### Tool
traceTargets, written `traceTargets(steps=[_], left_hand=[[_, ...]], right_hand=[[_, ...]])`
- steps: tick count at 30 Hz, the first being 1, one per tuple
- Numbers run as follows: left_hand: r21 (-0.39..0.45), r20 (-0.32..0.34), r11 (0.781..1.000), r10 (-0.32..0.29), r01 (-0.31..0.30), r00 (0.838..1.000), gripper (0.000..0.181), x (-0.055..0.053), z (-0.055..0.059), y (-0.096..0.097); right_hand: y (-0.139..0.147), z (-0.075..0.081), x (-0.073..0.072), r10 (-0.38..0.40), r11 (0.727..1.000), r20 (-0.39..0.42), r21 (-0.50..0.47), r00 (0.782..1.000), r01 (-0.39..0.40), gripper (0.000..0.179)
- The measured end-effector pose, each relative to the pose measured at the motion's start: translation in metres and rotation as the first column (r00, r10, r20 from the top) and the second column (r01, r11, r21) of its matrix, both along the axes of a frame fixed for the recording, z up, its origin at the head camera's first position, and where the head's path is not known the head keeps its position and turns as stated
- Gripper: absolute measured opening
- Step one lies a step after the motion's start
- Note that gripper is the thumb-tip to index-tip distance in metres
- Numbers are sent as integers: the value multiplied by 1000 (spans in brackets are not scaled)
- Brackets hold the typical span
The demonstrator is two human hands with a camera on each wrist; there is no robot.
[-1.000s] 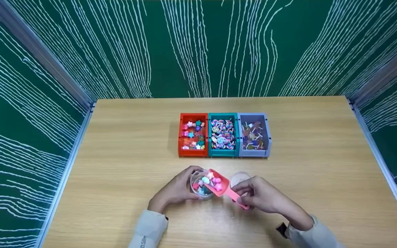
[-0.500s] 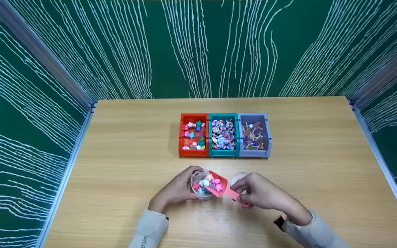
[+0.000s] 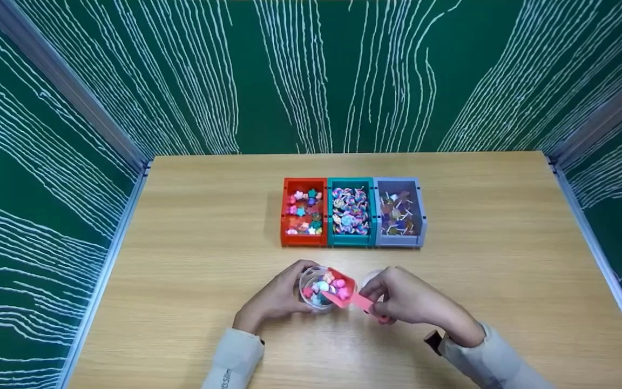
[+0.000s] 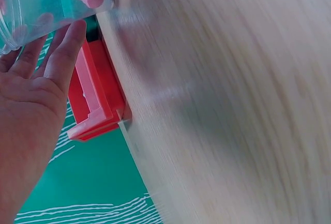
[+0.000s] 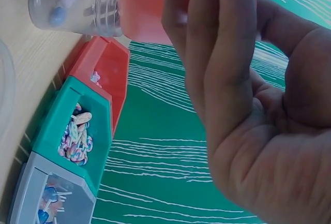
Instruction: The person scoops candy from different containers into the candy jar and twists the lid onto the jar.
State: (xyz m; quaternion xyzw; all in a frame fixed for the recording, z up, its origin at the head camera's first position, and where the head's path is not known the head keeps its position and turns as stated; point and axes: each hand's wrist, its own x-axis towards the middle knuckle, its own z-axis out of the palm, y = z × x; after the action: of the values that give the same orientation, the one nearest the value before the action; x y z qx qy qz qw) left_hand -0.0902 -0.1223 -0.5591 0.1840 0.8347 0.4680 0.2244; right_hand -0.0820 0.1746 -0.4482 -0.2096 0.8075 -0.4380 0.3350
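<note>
My left hand point(image 3: 276, 296) grips a small clear plastic jar point(image 5: 77, 9) on the table, fingers and thumb on opposite sides of it. Colourful star-shaped and round beads lie inside the jar. In my right hand point(image 3: 411, 300) I pinch the handle of a pink scoop point(image 3: 362, 302), its bowl tipped down at the jar's mouth. Several pink and pale beads point(image 3: 342, 292) sit in the bowl. A round clear lid point(image 3: 370, 276) lies on the table, partly hidden behind my right hand.
Behind the jar stand three joined bins: a red one point(image 3: 304, 241) with beads, a teal one point(image 3: 350, 241) with swirled lollipop charms, and a grey-purple one point(image 3: 399, 241) with small stick lollipops. Green walls with white lines point(image 3: 289, 81) border the wooden table point(image 3: 181, 216).
My right hand has shifted slightly left and up, covering more of the lid, and the scoop's handle has turned a little. My left hand and the jar stay in place.
</note>
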Motion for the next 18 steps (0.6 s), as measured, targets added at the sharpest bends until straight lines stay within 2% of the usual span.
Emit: traceTargets(steps=[10,18], left_hand=[[4,7,1000,6,-6,1000,80,1,1,-1],[23,-13,1000,-12,12,1000,78,0,0,-1]], right_hand=[[-6,6,-3,22,999,-26,50,999,-20,26],[-9,9,-3,27,997,-67,68,997,-22,24]])
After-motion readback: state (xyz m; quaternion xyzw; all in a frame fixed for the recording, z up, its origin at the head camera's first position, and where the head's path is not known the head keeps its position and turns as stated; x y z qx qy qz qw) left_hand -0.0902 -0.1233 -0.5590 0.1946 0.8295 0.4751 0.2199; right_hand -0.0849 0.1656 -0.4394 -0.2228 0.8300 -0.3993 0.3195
